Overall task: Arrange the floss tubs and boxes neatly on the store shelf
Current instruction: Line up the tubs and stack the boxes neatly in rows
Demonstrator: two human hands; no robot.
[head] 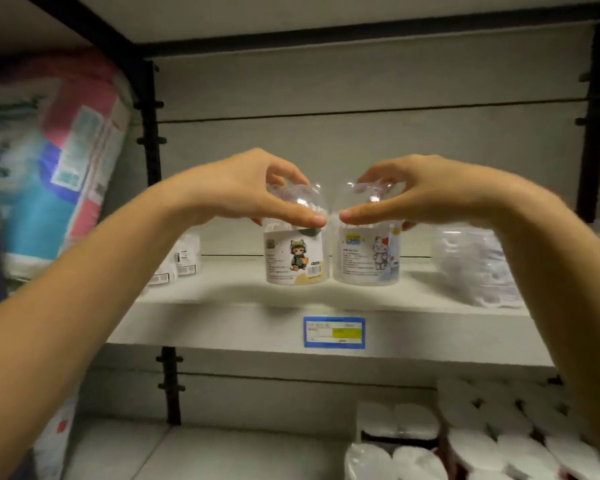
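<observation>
Two clear-domed floss tubs stand side by side near the middle of the white shelf (pixel 243 327). The left tub (pixel 297 259) carries a green-hooded cartoon figure; my left hand (pixel 253 188) grips its dome from above. The right tub (pixel 368 259) shows a white cat figure; my right hand (pixel 420 194) grips its dome the same way. The tubs almost touch, and both appear to rest on the shelf. Small white floss boxes (pixel 181 261) stand at the shelf's left, partly behind my left forearm.
A clear plastic pack (pixel 475 268) lies at the shelf's right. A blue price tag (pixel 334 332) sticks on the front edge. Large tissue packs (pixel 49 161) fill the left bay. Paper rolls (pixel 465 441) are stacked on the lower shelf at the right.
</observation>
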